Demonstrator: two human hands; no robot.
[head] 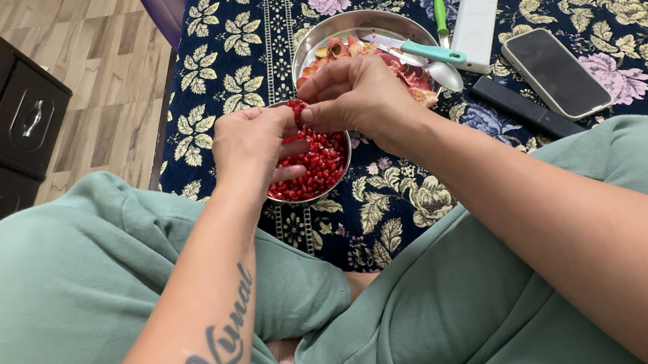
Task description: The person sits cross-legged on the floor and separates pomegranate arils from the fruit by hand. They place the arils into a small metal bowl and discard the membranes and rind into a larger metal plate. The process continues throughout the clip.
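Both hands meet over a small steel bowl full of red pomegranate seeds. My left hand and my right hand together pinch a small piece of pomegranate with seeds on it, just above the bowl. Behind the bowl a larger steel plate holds peels and rind, a knife with a teal handle and a spoon.
Everything rests on a dark floral cloth. To the right lie a phone, a black remote, a white power bank and a green-handled tool. My legs in green trousers are crossed in front. Dark drawers stand at left on a wooden floor.
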